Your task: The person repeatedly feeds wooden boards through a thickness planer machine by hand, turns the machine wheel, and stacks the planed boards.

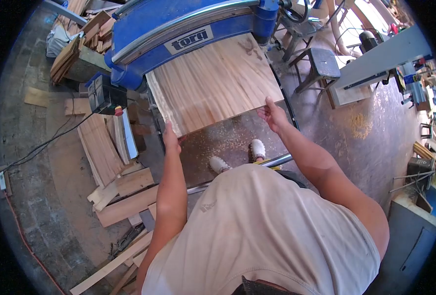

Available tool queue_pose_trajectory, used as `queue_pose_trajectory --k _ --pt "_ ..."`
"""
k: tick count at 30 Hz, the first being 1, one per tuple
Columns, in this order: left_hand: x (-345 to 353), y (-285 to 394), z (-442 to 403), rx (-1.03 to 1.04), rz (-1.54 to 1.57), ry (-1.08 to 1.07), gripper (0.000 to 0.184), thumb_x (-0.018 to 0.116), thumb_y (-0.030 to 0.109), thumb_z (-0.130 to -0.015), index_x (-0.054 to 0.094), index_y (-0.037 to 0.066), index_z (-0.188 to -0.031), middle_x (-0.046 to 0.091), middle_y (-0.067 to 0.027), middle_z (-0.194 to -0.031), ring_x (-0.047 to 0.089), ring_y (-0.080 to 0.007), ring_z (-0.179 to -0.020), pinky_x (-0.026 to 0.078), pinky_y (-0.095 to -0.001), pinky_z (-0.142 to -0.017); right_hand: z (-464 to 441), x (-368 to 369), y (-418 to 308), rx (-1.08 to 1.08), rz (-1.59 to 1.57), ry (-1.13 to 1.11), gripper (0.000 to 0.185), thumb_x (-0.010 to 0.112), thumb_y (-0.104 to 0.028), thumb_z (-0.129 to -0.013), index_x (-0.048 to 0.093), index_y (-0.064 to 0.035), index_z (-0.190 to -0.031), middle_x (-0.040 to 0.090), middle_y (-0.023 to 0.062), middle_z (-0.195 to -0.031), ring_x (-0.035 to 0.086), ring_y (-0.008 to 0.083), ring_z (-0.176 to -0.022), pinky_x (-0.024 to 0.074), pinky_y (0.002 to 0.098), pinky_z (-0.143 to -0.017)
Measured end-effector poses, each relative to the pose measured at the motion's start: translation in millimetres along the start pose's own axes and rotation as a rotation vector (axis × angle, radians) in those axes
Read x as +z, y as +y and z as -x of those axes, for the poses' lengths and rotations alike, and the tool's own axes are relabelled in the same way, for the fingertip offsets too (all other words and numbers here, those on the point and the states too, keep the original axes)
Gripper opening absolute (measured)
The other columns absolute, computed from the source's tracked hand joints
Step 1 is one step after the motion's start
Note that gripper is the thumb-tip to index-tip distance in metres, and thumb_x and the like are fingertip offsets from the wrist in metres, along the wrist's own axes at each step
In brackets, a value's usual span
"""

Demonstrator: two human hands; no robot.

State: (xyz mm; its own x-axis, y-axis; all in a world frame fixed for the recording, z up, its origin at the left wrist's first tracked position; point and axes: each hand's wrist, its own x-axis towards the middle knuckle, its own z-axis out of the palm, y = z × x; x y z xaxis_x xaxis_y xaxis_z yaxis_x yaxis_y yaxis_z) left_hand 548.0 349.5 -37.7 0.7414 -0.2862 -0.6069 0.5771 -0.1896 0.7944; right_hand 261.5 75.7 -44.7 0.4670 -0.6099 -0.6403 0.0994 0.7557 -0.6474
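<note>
A wide wooden panel [215, 81] with wavy brown grain and a pale strip along its left side lies under the blue planer [149, 29] marked "torq". Its far part is hidden beneath the machine's housing. My left hand [172, 138] grips the near left corner, with the thumb up against the side and the fingers partly out of sight. At the near right corner, my right hand [273, 116] holds the edge, thumb on top and fingers curled below.
A black control box [106, 96] with a red button hangs left of the planer. Boards and offcuts [99, 145] litter the floor at left. A dark stool [323, 64] stands at right, near a long grey machine [380, 59]. Wood shavings [228, 137] lie around my shoes.
</note>
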Motion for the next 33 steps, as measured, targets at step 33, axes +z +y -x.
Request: queue_pose_trajectory --k 33 --pt "-41 -119 182 0.481 -1.090 -0.168 0.032 0.061 0.037 -0.085 0.065 0.009 -0.099 0.067 -0.0102 -0.082 0.064 -0.0267 -0.076 0.048 -0.0393 -0.069 -7 -24 23 0.178 1.003 -0.402 0.046 0.059 -0.050 -0.088 0.061 -0.0037 -0.089 0.064 0.0066 -0.078 0.061 0.0152 -0.065 0.0503 0.0278 -0.059"
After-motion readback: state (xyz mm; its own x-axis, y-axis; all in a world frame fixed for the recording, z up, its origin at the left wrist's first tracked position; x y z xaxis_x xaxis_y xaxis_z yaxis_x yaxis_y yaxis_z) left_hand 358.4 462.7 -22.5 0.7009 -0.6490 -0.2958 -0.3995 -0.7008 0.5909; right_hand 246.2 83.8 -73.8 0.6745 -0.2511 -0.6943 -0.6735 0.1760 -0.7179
